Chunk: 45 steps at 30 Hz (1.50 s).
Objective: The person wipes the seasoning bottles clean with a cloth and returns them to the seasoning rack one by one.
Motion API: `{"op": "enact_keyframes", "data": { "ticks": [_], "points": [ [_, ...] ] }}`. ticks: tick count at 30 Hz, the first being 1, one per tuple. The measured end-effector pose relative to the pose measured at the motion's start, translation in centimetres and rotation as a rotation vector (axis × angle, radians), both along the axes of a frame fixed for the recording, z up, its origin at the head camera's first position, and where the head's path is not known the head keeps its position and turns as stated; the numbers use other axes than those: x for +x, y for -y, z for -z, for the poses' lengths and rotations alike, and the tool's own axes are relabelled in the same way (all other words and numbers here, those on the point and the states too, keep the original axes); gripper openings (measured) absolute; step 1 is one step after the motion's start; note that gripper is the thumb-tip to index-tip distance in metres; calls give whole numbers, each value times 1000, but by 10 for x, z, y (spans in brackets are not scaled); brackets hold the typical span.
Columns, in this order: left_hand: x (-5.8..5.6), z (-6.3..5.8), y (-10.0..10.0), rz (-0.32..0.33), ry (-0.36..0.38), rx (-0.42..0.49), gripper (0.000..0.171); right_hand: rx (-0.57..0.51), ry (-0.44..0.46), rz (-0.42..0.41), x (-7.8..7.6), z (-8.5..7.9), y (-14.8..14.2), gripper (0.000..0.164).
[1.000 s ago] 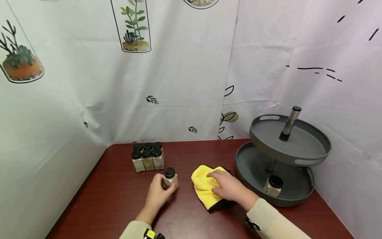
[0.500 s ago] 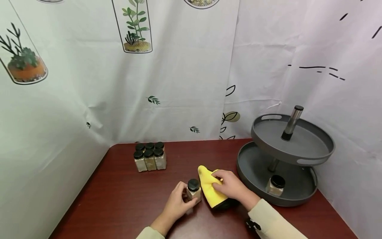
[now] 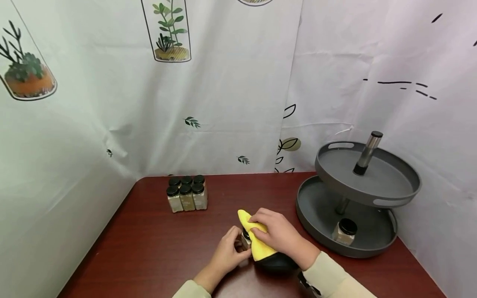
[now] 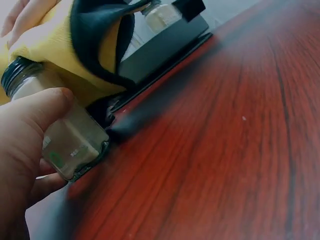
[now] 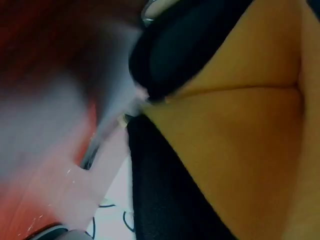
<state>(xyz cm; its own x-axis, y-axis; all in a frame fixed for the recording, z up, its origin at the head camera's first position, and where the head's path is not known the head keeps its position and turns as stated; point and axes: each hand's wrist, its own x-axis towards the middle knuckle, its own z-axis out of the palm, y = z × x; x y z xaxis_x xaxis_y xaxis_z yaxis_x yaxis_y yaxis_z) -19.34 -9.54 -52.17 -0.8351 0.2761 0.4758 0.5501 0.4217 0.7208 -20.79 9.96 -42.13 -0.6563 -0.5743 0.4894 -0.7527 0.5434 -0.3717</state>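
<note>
Spreading under everything, the dark red surface [image 3: 149, 252] carried a gray two-tier tray stand [image 3: 389, 178] at the person's right. Both forearms came in from the near edge, in pale sleeves: the right one [image 3: 331, 275] slanted inward to the left, and the left one [image 3: 191, 289] angled up to the right, so the hands met near the middle. The right hand [image 3: 277, 231] lay palm down, its fingers and thumb bent to pinch a yellow cloth [image 3: 258, 246] with a dark underside. The left hand [image 3: 226, 254] gripped a black-capped jar [image 4: 75, 137], thumb laid across one side and fingers curled round the other. The cloth touched this jar near its cap; whether the jar's base met the surface could not be told. Well apart, toward the back left, six similar jars [image 3: 187, 198] stood upright in two rows. One single jar [image 3: 343, 234] sat in the stand's lower tray.
</note>
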Motion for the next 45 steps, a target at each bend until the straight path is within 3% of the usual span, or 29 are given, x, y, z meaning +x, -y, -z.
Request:
{"op": "enact_keyframes", "data": {
  "ticks": [4, 7, 11, 13, 18, 20, 24, 26, 31, 35, 38, 45],
  "points": [
    [-1, -3, 0, 21, -17, 10, 38, 31, 9, 55, -4, -3, 1, 14],
    [-2, -4, 0, 31, -13, 12, 39, 69, 9, 14, -1, -6, -2, 13],
    [-2, -6, 0, 9, -43, -36, 50, 163, -63, -61, 3, -12, 4, 13],
    [-3, -7, 1, 0, -65, -45, 50, 186, -81, -35, 0, -14, 9, 15],
    [-4, -9, 3, 17, -61, -10, 39, 139, -2, 105, -8, -11, 10, 12],
    [-4, -9, 4, 30, -42, 0, 39, 132, -13, 90, -5, -9, 6, 12],
    [-4, -9, 8, 14, -23, -28, 46, 173, -117, -21, 3, -10, 11, 13],
    [-2, -9, 10, -1, -24, -38, 47, 184, -134, -18, 2, -10, 19, 15],
    [0, -7, 16, -2, -8, -27, 41, 143, 35, 109, -14, 3, 19, 14],
    [0, -6, 15, 18, 50, -37, 39, 130, 215, 81, -22, 33, -1, 9],
    [-2, -7, 12, 33, 64, -41, 39, 129, 294, 69, -21, 49, -9, 11],
    [-4, -5, 6, 68, 54, -26, 38, -97, 423, 86, -21, 35, -16, 8]
  ]
}}
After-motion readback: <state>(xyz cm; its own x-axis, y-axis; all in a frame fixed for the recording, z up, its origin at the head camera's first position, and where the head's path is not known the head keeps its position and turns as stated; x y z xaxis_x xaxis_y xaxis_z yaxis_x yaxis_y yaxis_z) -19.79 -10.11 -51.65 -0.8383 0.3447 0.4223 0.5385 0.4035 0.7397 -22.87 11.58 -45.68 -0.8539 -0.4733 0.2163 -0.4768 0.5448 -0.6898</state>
